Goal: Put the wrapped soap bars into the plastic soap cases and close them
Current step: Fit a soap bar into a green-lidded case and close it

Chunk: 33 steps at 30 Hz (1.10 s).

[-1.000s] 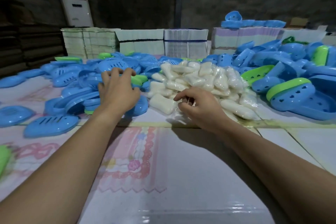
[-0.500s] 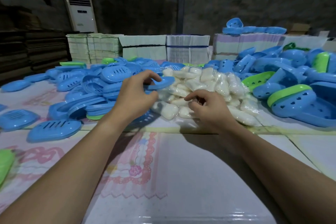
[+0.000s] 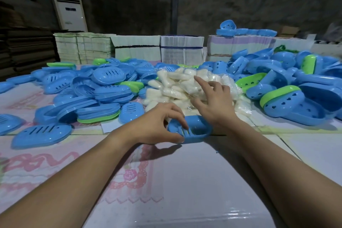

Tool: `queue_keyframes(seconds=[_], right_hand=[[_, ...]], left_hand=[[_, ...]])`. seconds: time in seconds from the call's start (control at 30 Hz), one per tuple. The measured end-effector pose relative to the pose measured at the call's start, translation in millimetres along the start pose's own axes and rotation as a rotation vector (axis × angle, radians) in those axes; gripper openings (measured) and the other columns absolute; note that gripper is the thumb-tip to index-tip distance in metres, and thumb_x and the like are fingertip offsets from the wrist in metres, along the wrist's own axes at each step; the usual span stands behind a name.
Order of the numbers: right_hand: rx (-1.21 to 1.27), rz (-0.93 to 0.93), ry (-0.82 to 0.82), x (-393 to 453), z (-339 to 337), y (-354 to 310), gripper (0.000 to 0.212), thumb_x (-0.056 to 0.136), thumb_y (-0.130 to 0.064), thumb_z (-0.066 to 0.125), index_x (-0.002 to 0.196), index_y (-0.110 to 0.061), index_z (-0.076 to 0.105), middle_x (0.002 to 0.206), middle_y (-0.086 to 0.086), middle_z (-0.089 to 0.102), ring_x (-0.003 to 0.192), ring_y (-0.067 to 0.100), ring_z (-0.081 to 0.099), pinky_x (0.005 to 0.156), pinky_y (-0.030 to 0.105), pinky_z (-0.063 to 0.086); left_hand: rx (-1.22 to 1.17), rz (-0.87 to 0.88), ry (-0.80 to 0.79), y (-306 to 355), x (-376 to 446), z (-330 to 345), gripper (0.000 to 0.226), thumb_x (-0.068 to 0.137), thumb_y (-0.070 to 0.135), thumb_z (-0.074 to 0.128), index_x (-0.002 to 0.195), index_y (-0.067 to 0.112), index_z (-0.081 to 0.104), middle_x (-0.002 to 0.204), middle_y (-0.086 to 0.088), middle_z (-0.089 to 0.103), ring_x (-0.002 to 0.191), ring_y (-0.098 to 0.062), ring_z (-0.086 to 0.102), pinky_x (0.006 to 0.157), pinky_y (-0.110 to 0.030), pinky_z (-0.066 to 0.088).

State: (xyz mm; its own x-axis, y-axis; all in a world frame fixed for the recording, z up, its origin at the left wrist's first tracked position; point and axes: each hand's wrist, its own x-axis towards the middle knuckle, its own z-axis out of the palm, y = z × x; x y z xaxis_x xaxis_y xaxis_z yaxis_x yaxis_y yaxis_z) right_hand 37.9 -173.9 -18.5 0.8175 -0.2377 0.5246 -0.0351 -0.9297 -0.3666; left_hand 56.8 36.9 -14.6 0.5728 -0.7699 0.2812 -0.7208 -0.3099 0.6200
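Note:
A heap of white soap bars [image 3: 174, 90] in clear wrap lies at the table's middle. Just in front of it is a blue plastic case half [image 3: 200, 128], hollow side up with slots in its floor. My left hand [image 3: 157, 124] grips this case half by its near left rim, thumb below and fingers over the edge. My right hand [image 3: 214, 105] hovers over the near side of the soap heap. Its index finger is stretched out and the other fingers are loosely bent. I see no bar held in it.
Blue and green slotted case halves are piled to the left [image 3: 103, 90], and deeper ones with heart holes to the right [image 3: 296, 102]. Bundled flat cartons [image 3: 181, 50] line the back edge. A standing air conditioner [image 3: 68, 7] is behind. The table covering [image 3: 166, 181] near me is bare.
My left hand picked a blue case half from the left pile and brought it down in front of the soaps. My right hand lifted off the heap's near edge and spread its fingers.

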Motion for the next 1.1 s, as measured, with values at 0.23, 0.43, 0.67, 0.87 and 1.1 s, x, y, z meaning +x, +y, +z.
queue_keyframes(seconds=[0.23, 0.43, 0.67, 0.87, 1.1], right_hand=[[-0.242, -0.054, -0.099, 2, 7, -7, 0.040, 0.092, -0.059, 0.042, 0.130, -0.050, 0.045, 0.145, 0.000, 0.043, 0.137, 0.031, 0.019, 0.103, 0.051, 0.021], [-0.160, -0.097, 0.083, 0, -3, -4, 0.029, 0.078, -0.046, 0.068, 0.098, -0.031, 0.053, 0.097, -0.008, 0.048, 0.111, 0.027, 0.039, 0.087, 0.040, 0.033], [0.319, 0.026, 0.098, -6, -24, -6, 0.039, 0.060, -0.022, 0.077, 0.089, -0.033, 0.055, 0.092, -0.008, 0.059, 0.074, 0.011, 0.052, 0.066, 0.030, 0.042], [0.946, 0.253, -0.167, -8, -44, -12, 0.024, 0.069, 0.003, 0.074, 0.082, -0.015, 0.067, 0.075, 0.007, 0.060, 0.052, 0.020, 0.063, 0.044, 0.024, 0.046], [0.751, 0.158, -0.351, -9, -46, -6, 0.019, 0.059, -0.015, 0.078, 0.073, -0.026, 0.072, 0.058, -0.011, 0.054, 0.051, 0.003, 0.048, 0.049, 0.023, 0.039]], left_hand=[[0.089, -0.035, 0.014, -5, 1, 2, 0.062, 0.071, 0.035, 0.088, 0.117, 0.055, 0.050, 0.116, 0.023, 0.052, 0.104, 0.013, 0.046, 0.083, -0.008, 0.038], [0.025, -0.164, -0.017, -11, 4, 5, 0.070, 0.067, 0.039, 0.089, 0.119, 0.057, 0.045, 0.121, 0.012, 0.052, 0.098, 0.008, 0.056, 0.083, -0.007, 0.046], [-0.043, -0.187, -0.016, -17, 6, 4, 0.101, 0.057, 0.046, 0.085, 0.142, 0.046, 0.031, 0.122, 0.015, 0.055, 0.107, -0.007, 0.058, 0.091, -0.023, 0.050], [-0.121, -0.173, 0.004, -16, 4, 3, 0.106, 0.067, 0.024, 0.093, 0.148, 0.037, 0.025, 0.115, 0.025, 0.054, 0.088, 0.024, 0.056, 0.071, 0.001, 0.040], [-0.200, -0.188, -0.040, -16, 5, 0, 0.075, 0.074, 0.015, 0.089, 0.130, 0.031, 0.042, 0.114, 0.003, 0.061, 0.068, 0.011, 0.058, 0.064, -0.005, 0.042]])
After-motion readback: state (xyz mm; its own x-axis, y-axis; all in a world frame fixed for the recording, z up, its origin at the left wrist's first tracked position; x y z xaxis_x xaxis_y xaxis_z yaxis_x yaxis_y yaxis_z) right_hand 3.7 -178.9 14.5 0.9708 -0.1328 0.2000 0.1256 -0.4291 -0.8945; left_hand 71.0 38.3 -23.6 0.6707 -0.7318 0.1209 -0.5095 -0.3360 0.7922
